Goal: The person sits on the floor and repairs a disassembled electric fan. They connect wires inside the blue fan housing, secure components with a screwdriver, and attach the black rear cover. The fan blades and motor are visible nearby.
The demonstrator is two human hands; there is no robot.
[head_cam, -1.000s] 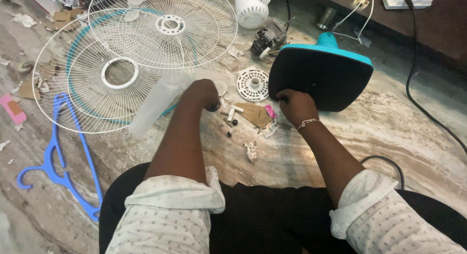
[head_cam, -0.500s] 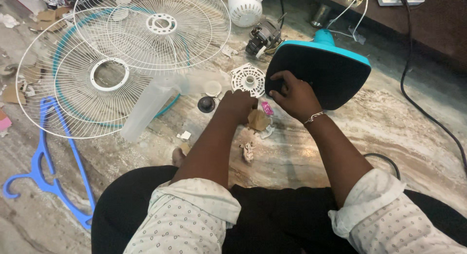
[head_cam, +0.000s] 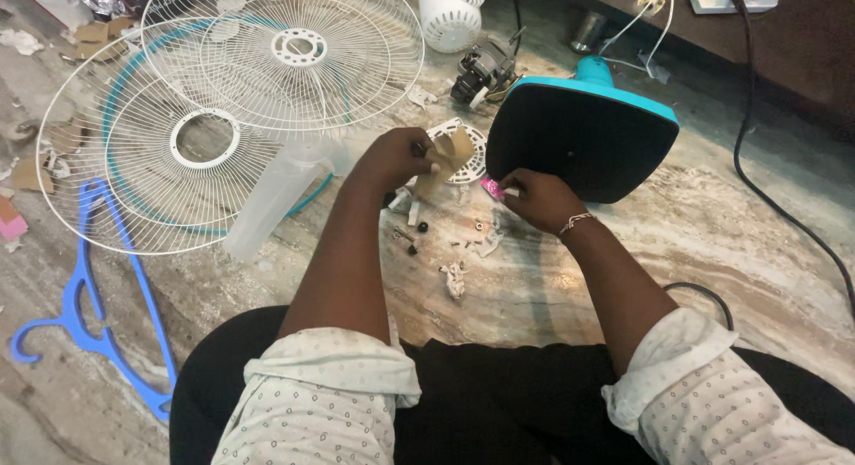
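Head view, left hand point(head_cam: 396, 158) gripping cardboard scrap point(head_cam: 448, 155), possibly torn

Veined marble floor point(head_cam: 712, 251), perhaps dark cabinet point(head_cam: 802, 46)

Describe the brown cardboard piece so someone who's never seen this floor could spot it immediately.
Find the blue fan base lying on the stone floor. Just left of it, the left hand holds the cardboard piece above a small white round grille. It is flat, tan and torn-edged, unlike the white plastic around it.

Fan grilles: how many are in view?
2. One fan grille lies at top left, overlapping the other grille just below-left of it; both are left of the left hand.
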